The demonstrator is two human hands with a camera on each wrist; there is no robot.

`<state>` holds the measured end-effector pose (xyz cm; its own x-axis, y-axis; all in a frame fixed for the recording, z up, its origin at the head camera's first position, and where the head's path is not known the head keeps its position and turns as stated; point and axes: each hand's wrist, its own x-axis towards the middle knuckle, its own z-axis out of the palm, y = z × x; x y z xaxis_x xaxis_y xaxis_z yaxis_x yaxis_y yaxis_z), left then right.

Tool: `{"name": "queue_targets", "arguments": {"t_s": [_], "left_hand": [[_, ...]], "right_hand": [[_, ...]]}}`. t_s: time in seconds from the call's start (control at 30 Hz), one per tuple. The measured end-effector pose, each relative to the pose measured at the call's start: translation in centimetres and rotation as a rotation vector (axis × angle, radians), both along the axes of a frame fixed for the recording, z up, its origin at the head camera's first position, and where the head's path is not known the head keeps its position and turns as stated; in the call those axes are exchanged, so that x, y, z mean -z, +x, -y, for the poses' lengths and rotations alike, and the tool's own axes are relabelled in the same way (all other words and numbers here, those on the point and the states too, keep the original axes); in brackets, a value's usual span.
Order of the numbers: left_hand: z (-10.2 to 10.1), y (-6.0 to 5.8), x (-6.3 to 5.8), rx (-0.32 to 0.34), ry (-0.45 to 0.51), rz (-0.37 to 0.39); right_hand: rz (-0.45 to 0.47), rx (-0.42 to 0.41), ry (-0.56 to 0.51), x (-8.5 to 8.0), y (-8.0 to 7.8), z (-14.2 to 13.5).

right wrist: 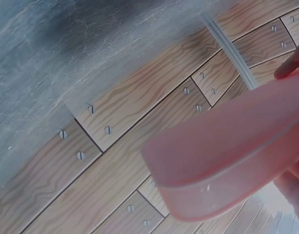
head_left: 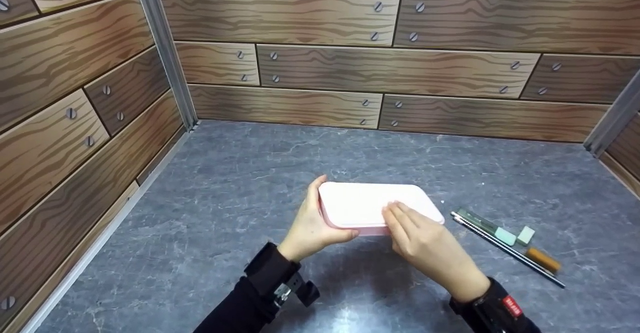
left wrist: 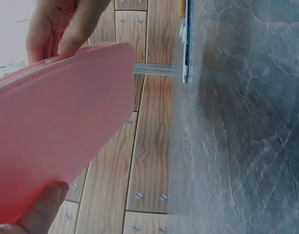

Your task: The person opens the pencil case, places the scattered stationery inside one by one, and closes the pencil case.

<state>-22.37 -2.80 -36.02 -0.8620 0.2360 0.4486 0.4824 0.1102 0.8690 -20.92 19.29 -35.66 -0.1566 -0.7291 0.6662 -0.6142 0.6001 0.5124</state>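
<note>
- Left hand [head_left: 314, 225] has a solid grip on the pink box [left wrist: 66, 117], up above the bench [head_left: 210, 223]
- Right hand [head_left: 425, 240] touches its white lid [head_left: 357, 200], can't tell if it's gripping tbh

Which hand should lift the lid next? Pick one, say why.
Probably the right hand: its fingers are on the lid near the front edge, while the left hand grips the box at its left end.

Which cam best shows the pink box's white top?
Head: the white top faces that camera, only partly covered by the right hand. Both wrist views show the pink box from below, its top face hidden.
</note>
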Motion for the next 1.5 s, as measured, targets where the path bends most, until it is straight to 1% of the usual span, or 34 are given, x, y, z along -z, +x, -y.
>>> {"name": "queue_targets", "arguments": {"t_s": [0.17, 0.27, 0.4, 0.57, 0.7, 0.83, 0.93, 1.1, 1.2, 1.37, 1.5], "left_hand": [[-0.3, 0.2, -0.1, 0.006, 0.007, -0.002], [-0.4, 0.4, -0.3, 0.004, 0.012, 0.004], [-0.6, 0.5, -0.3, 0.003, 0.027, 0.043], [-0.7, 0.5, -0.2, 0.001, 0.047, 0.097], [-0.7, 0.5, -0.2, -0.002, 0.047, 0.121], [-0.5, 0.5, -0.1, 0.003, 0.048, 0.149], [-0.4, 0.5, -0.1, 0.01, 0.059, 0.156], [-0.2, 0.4, -0.1, 0.018, 0.073, 0.113], [-0.1, 0.4, 0.0, 0.022, 0.076, 0.102], [0.0, 0.4, -0.1, 0.043, 0.095, 0.107], [0.0, 0.4, -0.2, 0.065, 0.091, 0.099]], "right_hand": [[-0.013, 0.068, 0.024, 0.3, 0.4, 0.2], [-0.02, 0.066, 0.024, 0.3, 0.3, 0.3], [-0.023, 0.046, 0.005, 0.4, 0.2, 0.3], [-0.011, 0.048, 0.009, 0.5, 0.1, 0.2], [0.002, 0.09, 0.036, 0.5, 0.1, 0.2], [0.045, 0.127, 0.056, 0.4, 0.2, 0.2], [0.084, 0.109, 0.037, 0.5, 0.2, 0.2], [0.095, 0.057, -0.006, 0.4, -0.1, 0.1], [0.097, 0.025, -0.035, 0.3, -0.3, -0.1], [0.125, -0.031, -0.069, -0.3, -0.4, -0.5], [0.181, -0.054, -0.081, -0.9, -0.2, -1.0]]}}
